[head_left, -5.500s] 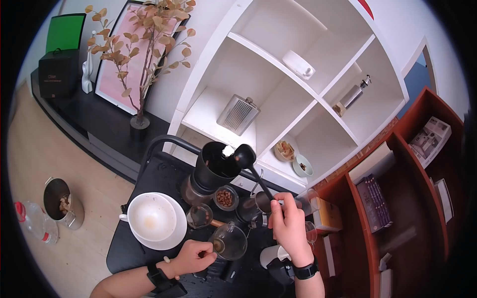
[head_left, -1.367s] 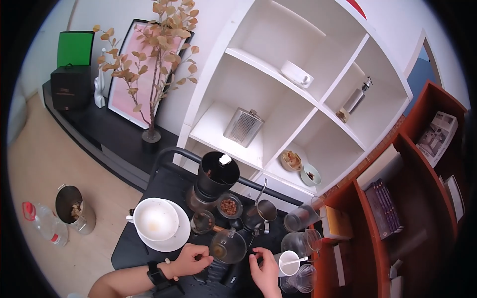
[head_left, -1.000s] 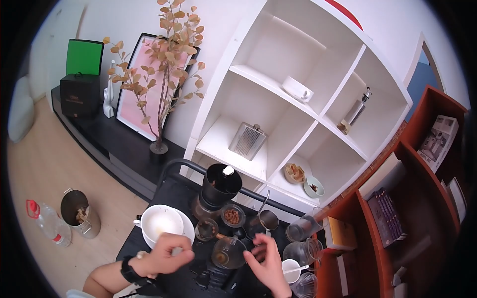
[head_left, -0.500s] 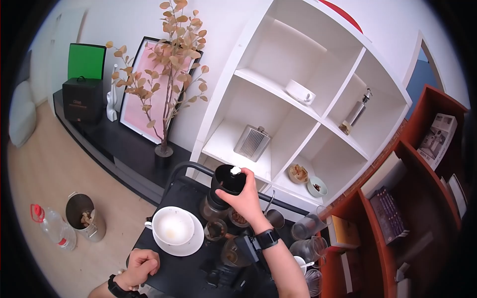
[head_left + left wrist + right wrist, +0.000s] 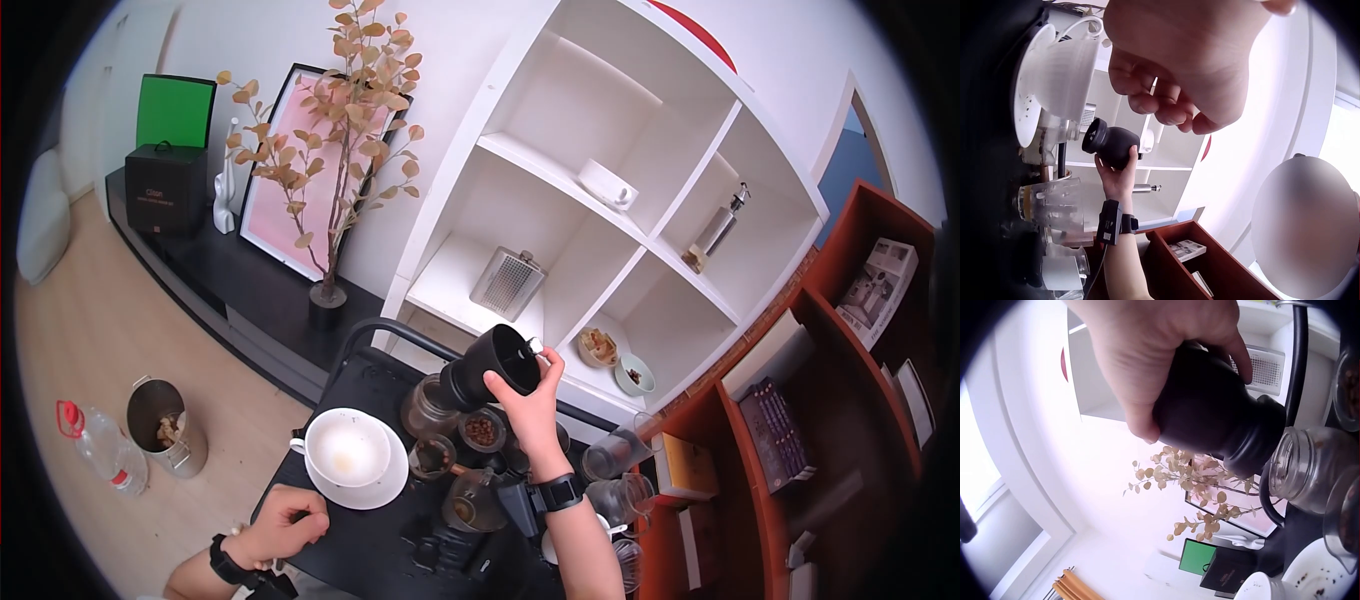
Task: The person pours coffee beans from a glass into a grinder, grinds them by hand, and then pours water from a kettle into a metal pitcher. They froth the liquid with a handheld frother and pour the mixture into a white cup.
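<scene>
My right hand point(image 5: 532, 412) grips the wide black upper part of a manual coffee grinder point(image 5: 488, 368), thumb on one side and fingers on the other. The grinder is tilted, its open hopper facing up and right, with a small white piece at the rim. Its narrower lower end is off its glass jar point(image 5: 1300, 465), which stands on the black cart with its mouth uncovered. My left hand point(image 5: 284, 522) hangs loosely curled by the cart's near-left edge, holding nothing. Close to it are a white cup point(image 5: 348, 450) and a saucer point(image 5: 388, 484).
Right of the jar stand a bowl of brown beans point(image 5: 482, 431), a small glass cup point(image 5: 433, 456) and a glass pitcher point(image 5: 474, 502). Several glasses point(image 5: 620, 455) line the cart's right side. A black rail point(image 5: 400, 334) edges the back, before a white shelf point(image 5: 440, 270).
A black scoop was in my right hand earlier and was put down. That hand then reached to the grinder, grasped it and lifted it off its jar, tilting it right. My left hand moved left.
</scene>
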Motion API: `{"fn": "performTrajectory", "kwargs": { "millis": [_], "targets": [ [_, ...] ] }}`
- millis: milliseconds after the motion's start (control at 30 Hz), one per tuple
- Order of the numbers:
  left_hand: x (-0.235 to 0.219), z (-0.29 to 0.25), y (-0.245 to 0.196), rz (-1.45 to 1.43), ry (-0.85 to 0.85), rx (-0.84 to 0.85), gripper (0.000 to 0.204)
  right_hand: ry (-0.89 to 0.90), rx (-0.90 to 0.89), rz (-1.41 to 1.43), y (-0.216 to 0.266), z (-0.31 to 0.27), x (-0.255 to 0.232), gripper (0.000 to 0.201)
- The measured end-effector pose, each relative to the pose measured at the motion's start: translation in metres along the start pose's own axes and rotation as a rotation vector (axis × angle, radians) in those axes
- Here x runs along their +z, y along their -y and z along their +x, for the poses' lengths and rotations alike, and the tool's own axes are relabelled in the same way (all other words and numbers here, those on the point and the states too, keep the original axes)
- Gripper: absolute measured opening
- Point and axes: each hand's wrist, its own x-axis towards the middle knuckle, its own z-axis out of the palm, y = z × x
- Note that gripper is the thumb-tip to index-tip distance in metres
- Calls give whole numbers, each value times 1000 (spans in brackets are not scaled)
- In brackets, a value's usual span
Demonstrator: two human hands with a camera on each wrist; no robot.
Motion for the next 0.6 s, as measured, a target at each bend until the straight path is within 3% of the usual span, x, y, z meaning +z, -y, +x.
{"fn": "performTrajectory", "kwargs": {
  "millis": [167,367,467,533,567,600],
  "targets": [
    [5,22,-19,84,47,22,17,87,-212,-203,3,-3,10,74],
    [9,64,-47,447,38,27,10,196,-249,-419,11,-9,24,79],
    [-1,112,-62,741,150,31,28,221,-222,-487,10,-9,23,87],
    [-15,145,-51,903,269,20,41,229,-197,-508,10,-7,20,92],
    [-22,162,-43,965,349,-89,55,262,-163,-540,10,-5,19,95],
    [-26,175,-34,968,346,-79,55,295,-132,-573,12,-2,18,98]
  ]
}}
